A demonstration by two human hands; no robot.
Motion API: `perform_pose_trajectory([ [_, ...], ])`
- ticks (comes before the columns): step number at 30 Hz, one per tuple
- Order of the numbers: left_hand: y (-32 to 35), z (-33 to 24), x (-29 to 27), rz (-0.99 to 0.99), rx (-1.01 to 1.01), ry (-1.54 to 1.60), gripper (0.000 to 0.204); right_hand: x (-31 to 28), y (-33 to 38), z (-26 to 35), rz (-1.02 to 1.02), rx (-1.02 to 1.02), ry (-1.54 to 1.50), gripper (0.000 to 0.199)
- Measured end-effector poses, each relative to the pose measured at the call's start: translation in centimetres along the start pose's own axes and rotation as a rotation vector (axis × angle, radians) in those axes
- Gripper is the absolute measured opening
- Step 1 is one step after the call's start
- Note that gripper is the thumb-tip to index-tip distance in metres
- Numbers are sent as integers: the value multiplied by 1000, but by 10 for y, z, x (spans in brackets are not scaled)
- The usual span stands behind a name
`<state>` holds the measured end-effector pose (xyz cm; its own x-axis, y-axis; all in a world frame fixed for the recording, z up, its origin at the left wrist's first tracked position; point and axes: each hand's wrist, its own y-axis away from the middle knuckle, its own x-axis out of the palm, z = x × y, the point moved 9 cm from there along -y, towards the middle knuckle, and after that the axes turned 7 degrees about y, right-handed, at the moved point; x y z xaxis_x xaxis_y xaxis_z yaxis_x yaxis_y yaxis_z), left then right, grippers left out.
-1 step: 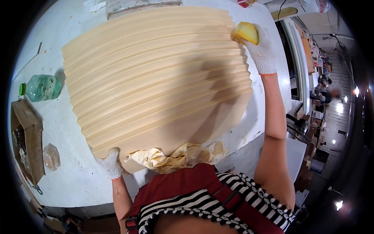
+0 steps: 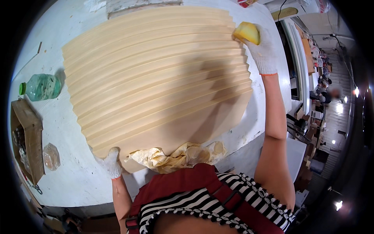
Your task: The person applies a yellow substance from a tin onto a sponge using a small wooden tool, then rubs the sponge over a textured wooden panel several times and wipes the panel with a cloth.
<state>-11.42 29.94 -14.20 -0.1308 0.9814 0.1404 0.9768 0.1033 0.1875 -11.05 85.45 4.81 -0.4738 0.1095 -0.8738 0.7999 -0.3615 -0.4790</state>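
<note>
A large cream pleated sheet (image 2: 156,78) lies spread over the white table, its folds running from side to side; whether it is paper or cloth I cannot tell. At its near left corner my left hand (image 2: 112,162), in a white knitted glove, grips the edge with the thumb on top and the other fingers mostly hidden. By the far right zigzag edge, my gloved right hand (image 2: 264,46) is closed around a yellow sponge (image 2: 248,32). Crumpled, yellow-stained cloth or paper (image 2: 175,158) lies along the sheet's near edge, against my apron.
On the left of the white table (image 2: 70,183) lies a green-capped plastic bottle (image 2: 43,87). Nearer me are an open cardboard box (image 2: 33,144), a small clear plastic piece (image 2: 51,156) and scissors (image 2: 37,189). A flat whitish block (image 2: 144,7) sits beyond the sheet.
My right hand and the sponge have shifted very slightly to the right. The sheet and my left hand look the same.
</note>
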Motion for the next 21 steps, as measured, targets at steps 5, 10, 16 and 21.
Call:
perform_pose_trajectory([
  [5, 0, -5, 5, 16, 7, 12, 60, -8, 0, 24, 76, -90, 22, 47],
  [10, -1, -2, 3, 47, 26, 13, 61, -7, -1, 11, -22, -135, 74, 41],
  [16, 3, -4, 0, 0, 20, -13, 63, -17, 0, 37, 20, -144, 95, 46],
  [21, -1, -3, 3, 39, 40, 16, 69, -9, -3, 26, -3, -207, 180, 46],
])
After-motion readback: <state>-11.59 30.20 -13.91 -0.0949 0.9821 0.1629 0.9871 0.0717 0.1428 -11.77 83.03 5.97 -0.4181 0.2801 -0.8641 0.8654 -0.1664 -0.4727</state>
